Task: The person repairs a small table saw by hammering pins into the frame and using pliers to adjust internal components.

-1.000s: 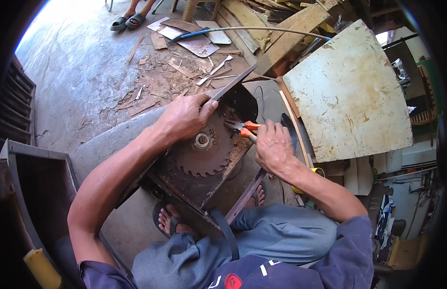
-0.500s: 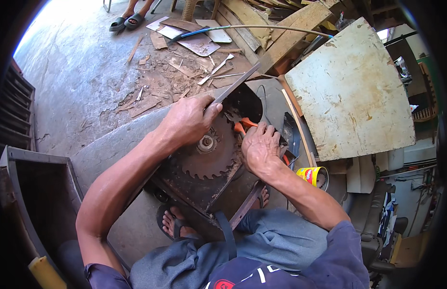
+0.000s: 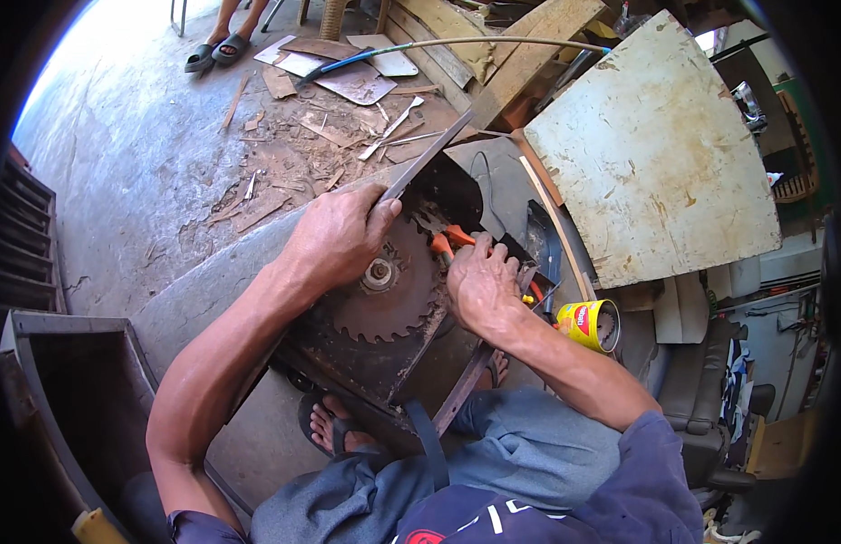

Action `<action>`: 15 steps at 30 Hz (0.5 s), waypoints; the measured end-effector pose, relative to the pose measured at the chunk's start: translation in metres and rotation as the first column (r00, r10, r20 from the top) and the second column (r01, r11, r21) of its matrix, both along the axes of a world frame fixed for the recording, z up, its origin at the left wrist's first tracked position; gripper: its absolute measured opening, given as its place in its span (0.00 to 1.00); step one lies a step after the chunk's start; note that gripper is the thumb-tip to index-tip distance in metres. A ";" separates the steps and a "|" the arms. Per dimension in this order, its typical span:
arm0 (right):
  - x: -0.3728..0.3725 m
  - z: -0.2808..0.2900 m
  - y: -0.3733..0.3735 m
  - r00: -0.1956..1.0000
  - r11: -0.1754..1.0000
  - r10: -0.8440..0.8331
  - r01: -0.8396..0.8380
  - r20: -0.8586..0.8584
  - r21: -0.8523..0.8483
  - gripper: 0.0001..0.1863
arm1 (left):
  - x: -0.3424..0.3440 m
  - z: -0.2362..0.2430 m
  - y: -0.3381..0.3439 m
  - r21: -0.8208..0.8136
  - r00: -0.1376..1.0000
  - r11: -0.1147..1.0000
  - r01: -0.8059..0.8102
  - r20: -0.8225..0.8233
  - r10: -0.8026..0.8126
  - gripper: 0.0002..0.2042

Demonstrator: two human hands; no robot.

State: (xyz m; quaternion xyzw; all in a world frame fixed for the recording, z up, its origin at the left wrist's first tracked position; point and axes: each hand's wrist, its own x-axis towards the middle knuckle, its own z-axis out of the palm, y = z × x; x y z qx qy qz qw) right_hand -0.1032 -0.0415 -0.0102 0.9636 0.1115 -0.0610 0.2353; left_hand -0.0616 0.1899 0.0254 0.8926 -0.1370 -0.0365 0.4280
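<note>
My left hand (image 3: 339, 234) is closed around a long, flat grey file (image 3: 431, 156), which slants up and to the right past the thumb. Below it lies a rusty circular saw blade (image 3: 388, 306) with a nut at its centre, set in a dark metal housing (image 3: 343, 361). My right hand (image 3: 486, 286) grips orange-handled pliers (image 3: 449, 239) at the blade's right side. The pliers' jaws are hard to make out among the dark parts by the blade's teeth.
A yellow can (image 3: 588, 325) stands right of my right forearm. Beyond it leans a worn white board (image 3: 651, 163). Wood scraps (image 3: 334, 127) litter the floor ahead, and a metal box frame (image 3: 76, 326) is at the left. Another person's sandalled feet (image 3: 216, 53) show at the top.
The whole view has shifted slightly, so most things sit a little further left. Both hands keep their grips, with the file and pliers in nearly the same place against the blade.
</note>
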 end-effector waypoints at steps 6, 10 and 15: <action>-0.002 -0.004 -0.004 0.994 0.994 -0.079 0.073 -0.070 -0.085 0.19 | -0.003 0.004 -0.004 0.007 1.000 1.000 -0.011 0.024 0.011 0.17; 0.000 -0.007 -0.011 1.000 1.000 -0.013 0.013 -0.020 -0.004 0.17 | -0.001 0.002 -0.001 -0.001 1.000 1.000 -0.010 -0.010 0.010 0.19; 0.005 -0.015 -0.022 0.998 0.997 0.045 -0.047 0.033 0.068 0.15 | 0.000 0.000 -0.001 -0.005 1.000 1.000 0.000 -0.011 0.000 0.19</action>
